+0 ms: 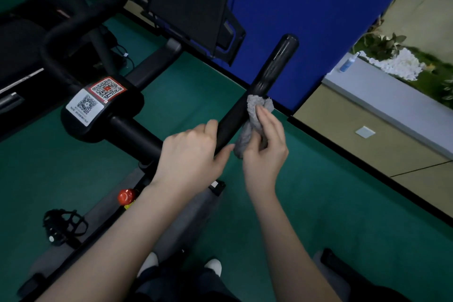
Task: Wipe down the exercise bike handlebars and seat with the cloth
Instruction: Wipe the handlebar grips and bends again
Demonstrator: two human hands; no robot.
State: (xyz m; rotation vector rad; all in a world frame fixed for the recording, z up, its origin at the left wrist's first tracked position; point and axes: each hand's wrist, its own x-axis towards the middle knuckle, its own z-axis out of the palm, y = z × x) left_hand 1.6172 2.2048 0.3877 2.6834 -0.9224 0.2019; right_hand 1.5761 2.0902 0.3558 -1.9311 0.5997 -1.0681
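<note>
A black handlebar arm (272,68) of the exercise bike runs diagonally up to the right from a padded centre block with QR stickers (98,98). My left hand (193,152) grips the lower part of this bar. My right hand (266,147) holds a crumpled grey cloth (255,115) and presses it against the right side of the bar, just above my left hand. The other handlebar arm (81,22) curves away at the upper left. The seat is not in view.
A black console screen (188,5) stands behind the bars. Below are a red knob (125,196), a pedal (63,225) and the grey bike frame on green floor. A blue wall panel and a ledge with a spray bottle (349,62) lie to the right.
</note>
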